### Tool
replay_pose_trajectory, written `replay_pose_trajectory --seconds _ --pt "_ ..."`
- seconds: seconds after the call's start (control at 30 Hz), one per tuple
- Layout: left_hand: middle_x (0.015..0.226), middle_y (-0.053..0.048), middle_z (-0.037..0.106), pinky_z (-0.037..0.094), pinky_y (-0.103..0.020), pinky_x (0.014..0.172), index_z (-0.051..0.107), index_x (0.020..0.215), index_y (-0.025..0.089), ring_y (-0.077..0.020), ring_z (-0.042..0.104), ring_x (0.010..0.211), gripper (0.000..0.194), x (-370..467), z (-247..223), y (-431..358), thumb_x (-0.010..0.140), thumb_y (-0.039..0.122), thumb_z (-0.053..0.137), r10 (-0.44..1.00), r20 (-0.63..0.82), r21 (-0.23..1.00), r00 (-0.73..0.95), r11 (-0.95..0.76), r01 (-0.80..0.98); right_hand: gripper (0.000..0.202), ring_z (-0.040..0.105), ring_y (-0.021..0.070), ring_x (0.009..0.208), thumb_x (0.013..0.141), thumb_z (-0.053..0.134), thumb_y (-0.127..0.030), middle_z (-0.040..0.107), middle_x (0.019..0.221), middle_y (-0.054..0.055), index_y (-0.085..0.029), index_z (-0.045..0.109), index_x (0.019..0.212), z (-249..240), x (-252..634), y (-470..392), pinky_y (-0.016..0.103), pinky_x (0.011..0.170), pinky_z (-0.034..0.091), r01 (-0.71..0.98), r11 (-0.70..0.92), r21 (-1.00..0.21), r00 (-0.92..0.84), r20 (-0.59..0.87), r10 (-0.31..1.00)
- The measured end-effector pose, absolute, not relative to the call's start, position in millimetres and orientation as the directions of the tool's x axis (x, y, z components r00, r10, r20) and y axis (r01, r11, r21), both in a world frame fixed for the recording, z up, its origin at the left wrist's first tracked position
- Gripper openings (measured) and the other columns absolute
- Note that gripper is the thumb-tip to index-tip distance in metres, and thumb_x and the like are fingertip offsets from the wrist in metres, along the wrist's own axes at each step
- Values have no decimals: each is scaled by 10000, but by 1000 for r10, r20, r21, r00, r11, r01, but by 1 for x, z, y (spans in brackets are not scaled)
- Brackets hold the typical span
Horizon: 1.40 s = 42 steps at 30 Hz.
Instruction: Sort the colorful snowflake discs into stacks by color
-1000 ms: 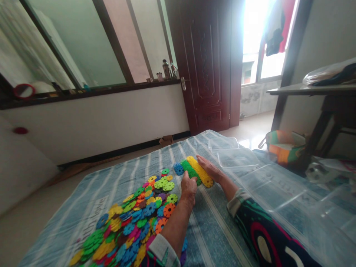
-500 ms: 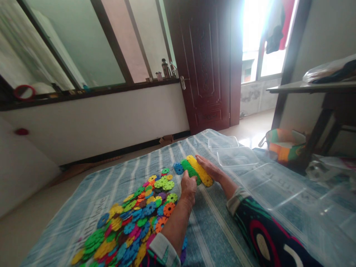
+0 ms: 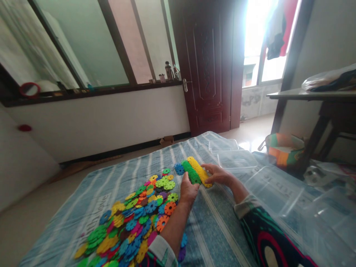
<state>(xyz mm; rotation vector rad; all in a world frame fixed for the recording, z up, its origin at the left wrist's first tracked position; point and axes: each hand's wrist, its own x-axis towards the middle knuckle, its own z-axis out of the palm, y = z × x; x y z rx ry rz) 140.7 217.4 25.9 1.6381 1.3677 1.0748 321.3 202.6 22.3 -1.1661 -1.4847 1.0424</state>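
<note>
On the striped bedspread lie two rows of overlapping notched plastic discs, a green row [image 3: 190,171] and a yellow row [image 3: 198,170] side by side. My left hand [image 3: 189,190] rests at the near end of the green row, its thumb apart from the fingers. To the right, my right hand [image 3: 221,175] has its fingers spread and curved at the yellow row's side, touching or very close to it. Blue discs [image 3: 179,169] sit left of the green row. A loose heap of mixed-colour discs [image 3: 139,215] spreads to the left of my left forearm.
Clear plastic boxes [image 3: 274,189] stand along the bed's right side, with a clear tray [image 3: 236,159] farther back. The bedspread [image 3: 205,226] has blue and white stripes. A brown door [image 3: 207,74] stands beyond the bed, and a table [image 3: 311,95] is at the right.
My right hand has shifted slightly right and down along the yellow row, and its fingers have gone from straight to spread and curved. My left hand stays by the green row.
</note>
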Motion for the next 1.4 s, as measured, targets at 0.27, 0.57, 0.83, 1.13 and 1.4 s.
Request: replay_pose_trajectory --seconds 0.27,0.57,0.83,1.13,1.4 --pt "1345 -151 526 368 -342 1064 502 1273 109 -258 455 1282 673 144 24 216 615 55 631 970 228 827 81 -236 510 703 527 253 1141 503 710 -121 593 1219 67 -180 616 1197 25 325 189 393 1033 369 496 289 -818 -153 246 957" --pt "1399 -214 451 302 -339 1120 538 1258 29 -267 414 1316 555 150 29 209 703 16 537 967 239 716 84 -234 658 531 574 231 1012 551 649 -137 650 1063 17 -173 663 1081 28 318 190 317 910 439 551 323 -769 -162 281 946" --pt "1400 -209 449 307 -309 1110 553 1238 34 -251 419 1313 505 152 29 209 735 21 515 968 232 664 93 -228 712 456 563 210 956 547 651 -144 647 982 7 -169 670 1002 29 317 191 284 859 434 563 337 -755 -170 293 941" --pt "1315 -122 554 331 -354 1095 602 1179 156 -253 466 1273 530 154 23 214 681 -5 516 956 288 672 60 -246 699 343 546 175 869 563 621 -137 633 917 -15 -180 671 900 32 317 192 239 770 419 596 356 -720 -190 305 933" --pt "1326 -152 530 334 -338 1092 600 1165 117 -260 449 1285 516 155 25 213 678 -12 486 954 288 649 79 -255 716 395 560 194 923 559 624 -132 644 984 2 -193 667 947 34 315 191 264 827 423 585 347 -733 -173 305 936"
